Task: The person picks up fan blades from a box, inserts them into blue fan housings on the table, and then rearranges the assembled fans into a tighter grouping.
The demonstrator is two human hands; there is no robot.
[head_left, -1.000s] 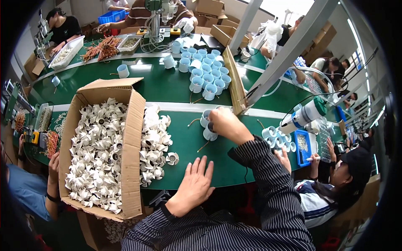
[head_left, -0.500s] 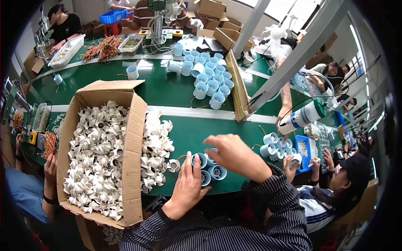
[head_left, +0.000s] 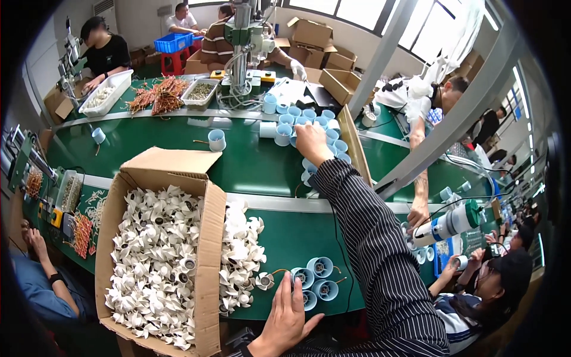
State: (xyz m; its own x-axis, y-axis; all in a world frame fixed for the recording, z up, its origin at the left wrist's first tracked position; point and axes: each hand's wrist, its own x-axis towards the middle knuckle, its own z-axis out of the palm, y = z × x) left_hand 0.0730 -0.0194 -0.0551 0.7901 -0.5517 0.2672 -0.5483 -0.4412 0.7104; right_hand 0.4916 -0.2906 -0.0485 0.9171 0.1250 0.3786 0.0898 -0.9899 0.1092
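My left hand (head_left: 288, 315) lies at the near edge of the bench, its fingers stretched out against a small group of light-blue plastic cups (head_left: 325, 290). Metal parts show inside these cups, and orange wires stick out beside them. Far forward, my right hand (head_left: 313, 143) reaches down into a larger cluster of the same light-blue cups (head_left: 282, 135). Its fingertips are hidden among them, so whether it grips one cannot be made out. A white fan impeller (head_left: 264, 281) lies just left of the near cups, beside a heap of white impellers (head_left: 239, 262).
At my left stands an open cardboard box (head_left: 208, 268) full of white impellers. A wooden board (head_left: 355, 146) borders the far cups. Slanting across the right is a grey metal post (head_left: 452, 107). A co-worker's hand (head_left: 418, 214) rests near more cups at the right.
My right hand has moved from above the near cups forward to the far cluster. My left hand remains beside the near cups. The whole view has shifted.
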